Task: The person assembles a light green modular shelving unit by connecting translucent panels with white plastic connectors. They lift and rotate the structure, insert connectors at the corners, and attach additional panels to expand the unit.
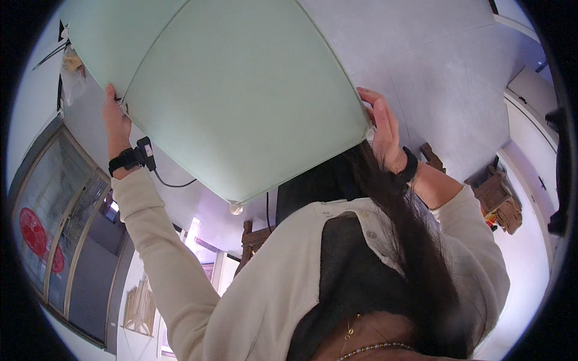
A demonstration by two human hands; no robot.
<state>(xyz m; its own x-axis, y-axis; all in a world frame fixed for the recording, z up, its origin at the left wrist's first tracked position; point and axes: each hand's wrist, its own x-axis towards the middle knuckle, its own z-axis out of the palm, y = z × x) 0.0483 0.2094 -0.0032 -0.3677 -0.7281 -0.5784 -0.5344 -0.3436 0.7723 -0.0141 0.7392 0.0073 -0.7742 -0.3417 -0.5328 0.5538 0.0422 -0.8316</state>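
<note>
A large pale green canopy (241,102), which looks like an umbrella's, fills the upper middle of the view. Curved seams run across it, and a small whitish tip (236,208) sits at its lowest corner. At its left edge, my left hand (116,117) grips the canopy by a corner, thumb up and the other fingers mostly hidden. My right hand (384,129) holds the right corner with curled fingers, partly behind the edge. The canopy hides whatever lies behind it. Both wrists wear black bands, the left one (130,157) with a small box and cable.
Grey tiled floor (433,72) spreads beyond the canopy. Brown wooden furniture (497,201) stands at the right, with more wood (253,240) behind my left arm. A framed glass door (60,222) with red round decorations is at the left. Clear plastic bags (73,75) lie at the upper left.
</note>
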